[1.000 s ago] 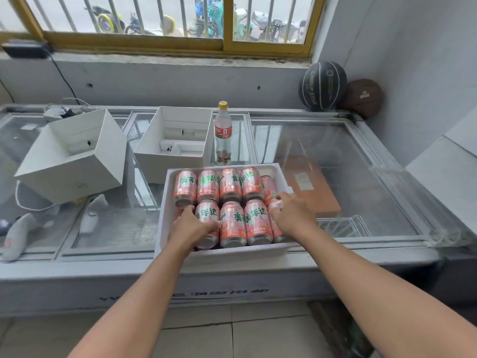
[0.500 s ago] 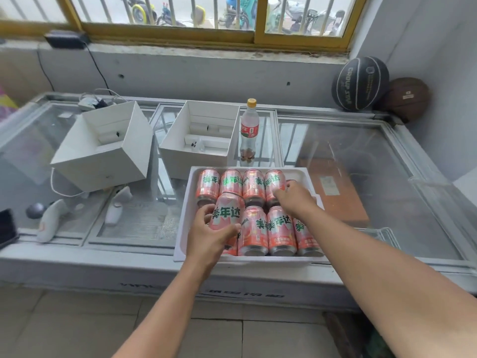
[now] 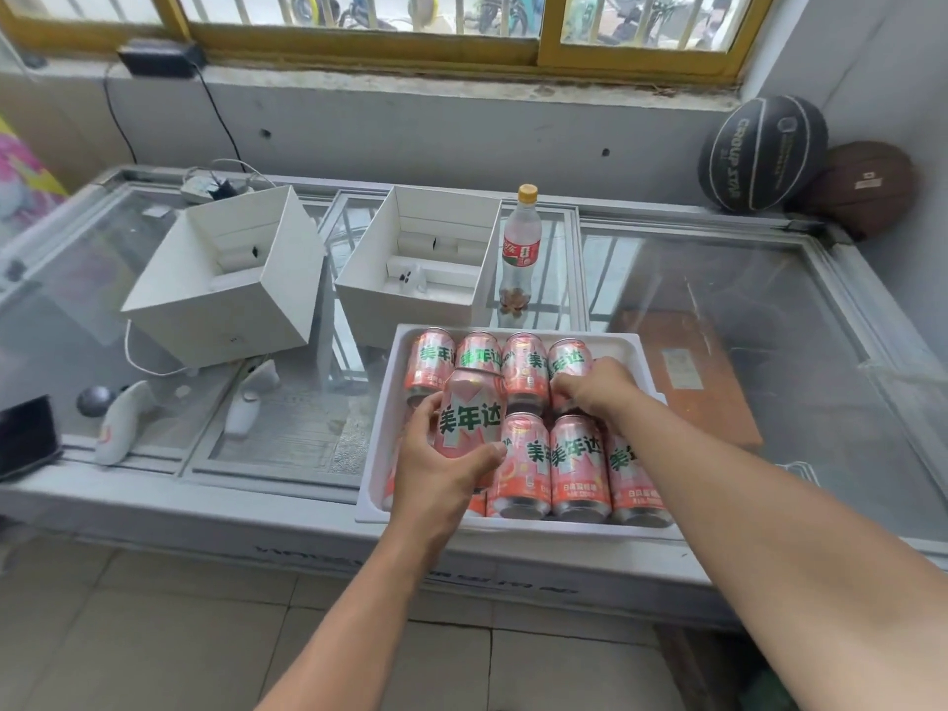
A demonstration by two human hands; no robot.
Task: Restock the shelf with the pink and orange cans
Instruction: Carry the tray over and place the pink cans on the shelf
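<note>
We note the left hand [image 3: 436,479] with fingers wrapped around a raised pink can [image 3: 472,418], above the white tray [image 3: 623,346] near the freezer's front edge. Right hand [image 3: 597,392] fingers curl on a back-row can [image 3: 567,359].

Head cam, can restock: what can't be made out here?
- Shelf: not in the head view at all.
- Right hand: its fingertips curl over a back-row can; whether it grips is unclear.
- Total cans in the white tray: both hands and the right forearm cover part of both rows.
- Lifted can in the left hand: its lower part is behind the fingers.
- Small print on the front cans: too small to read.
</note>
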